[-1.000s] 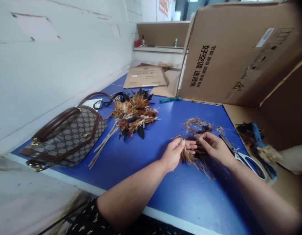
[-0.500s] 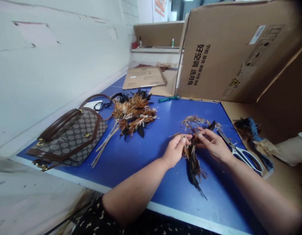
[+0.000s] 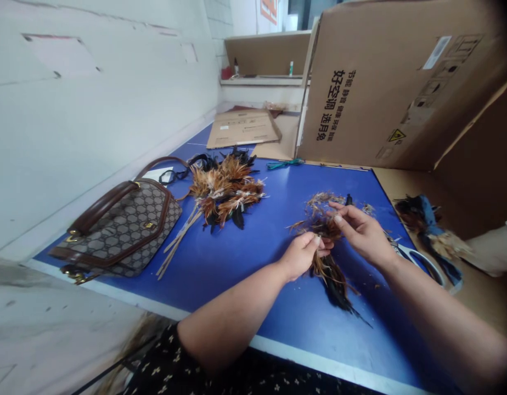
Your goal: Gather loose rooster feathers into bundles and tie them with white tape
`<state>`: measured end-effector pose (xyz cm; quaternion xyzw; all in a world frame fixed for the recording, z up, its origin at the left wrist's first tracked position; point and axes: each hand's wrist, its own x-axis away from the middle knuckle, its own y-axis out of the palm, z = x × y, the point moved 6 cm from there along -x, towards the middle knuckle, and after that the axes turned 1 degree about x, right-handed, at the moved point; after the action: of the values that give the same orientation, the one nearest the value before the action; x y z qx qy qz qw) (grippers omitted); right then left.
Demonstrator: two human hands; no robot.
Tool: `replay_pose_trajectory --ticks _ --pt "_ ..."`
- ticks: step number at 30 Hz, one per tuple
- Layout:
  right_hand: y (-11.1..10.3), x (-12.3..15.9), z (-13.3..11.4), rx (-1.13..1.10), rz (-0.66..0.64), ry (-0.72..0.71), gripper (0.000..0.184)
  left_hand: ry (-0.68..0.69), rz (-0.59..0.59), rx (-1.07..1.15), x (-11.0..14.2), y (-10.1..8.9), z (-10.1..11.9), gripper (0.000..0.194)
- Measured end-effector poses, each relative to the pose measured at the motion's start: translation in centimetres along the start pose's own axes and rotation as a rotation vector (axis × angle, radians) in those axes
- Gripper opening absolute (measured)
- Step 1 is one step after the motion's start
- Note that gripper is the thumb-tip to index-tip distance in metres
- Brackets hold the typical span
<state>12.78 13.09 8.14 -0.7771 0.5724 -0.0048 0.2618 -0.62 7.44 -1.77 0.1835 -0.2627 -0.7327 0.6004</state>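
Note:
My left hand [image 3: 299, 257] is closed in a pinch around a bunch of feathers [image 3: 333, 282]. The brown and black feathers hang from it toward the front of the blue table, tips pointing down and right. My right hand [image 3: 364, 235] hovers just right of the bunch, its index finger stretched out and the thumb a little apart from it; I see nothing held there. Loose brown feather scraps [image 3: 321, 200] lie beyond my hands. White-handled scissors [image 3: 424, 263] rest beside my right wrist, their blades mostly hidden by it.
A feather duster-like bundle on thin sticks [image 3: 226, 189] lies left of centre, near a patterned handbag [image 3: 122, 227]. A large cardboard box [image 3: 369, 99] stands at the back right. Blue-banded feathers [image 3: 428, 219] lie on cardboard at right, and a green tie [image 3: 284, 164] lies behind.
The feather bunch has swung, its tips shifting right. My right hand has come away from the pinched feathers and its fingers have loosened. My left hand keeps its hold.

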Motion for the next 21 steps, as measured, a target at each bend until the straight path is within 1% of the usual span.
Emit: replay_pose_trajectory --ticks 2,4,6,8,9,10,12,14,16,17,19,21 --pt "-1.4 -0.8 0.2 0.01 0.082 -0.001 0.03 0.0 0.016 0.003 -0.1 -0.1 -0.2 0.059" --pt "-3.2 -1.3 1.2 0.11 0.16 0.025 0.027 0.012 0.037 -0.002 0.0 -0.2 0.0 0.06" --pt "-4.8 -1.4 2.4 0.359 0.202 0.043 0.024 0.055 0.066 0.0 0.1 -0.3 0.6 0.056" --pt "-5.6 -0.7 2.9 0.629 0.188 0.006 0.034 0.107 0.089 0.001 0.2 -0.5 1.5 0.053" --pt "-5.5 -0.1 2.8 0.711 0.172 -0.029 0.04 0.127 0.098 -0.006 0.3 -0.6 2.0 0.051" --pt "-5.2 0.6 2.6 0.751 0.148 -0.066 0.041 0.14 0.11 -0.019 0.4 -0.8 2.4 0.051" --pt "-3.8 2.4 1.7 0.736 0.084 -0.111 0.035 0.169 0.157 -0.052 0.5 -1.4 3.2 0.049" --pt "-1.6 4.0 0.7 0.683 -0.008 -0.106 0.026 0.207 0.22 -0.068 0.7 -2.0 3.7 0.046" --pt "0.8 5.0 -0.2 0.641 -0.1 -0.095 0.025 0.227 0.251 -0.06 0.9 -2.2 4.0 0.045" --pt "1.8 5.3 -0.4 0.645 -0.132 -0.085 0.027 0.229 0.248 -0.053 0.9 -2.2 4.1 0.044" --pt "3.4 5.5 -0.4 0.695 -0.15 -0.059 0.03 0.227 0.224 -0.047 1.1 -1.9 4.1 0.045" --pt "4.2 5.3 0.2 0.756 -0.15 -0.036 0.031 0.22 0.199 -0.068 1.2 -1.5 4.1 0.045"
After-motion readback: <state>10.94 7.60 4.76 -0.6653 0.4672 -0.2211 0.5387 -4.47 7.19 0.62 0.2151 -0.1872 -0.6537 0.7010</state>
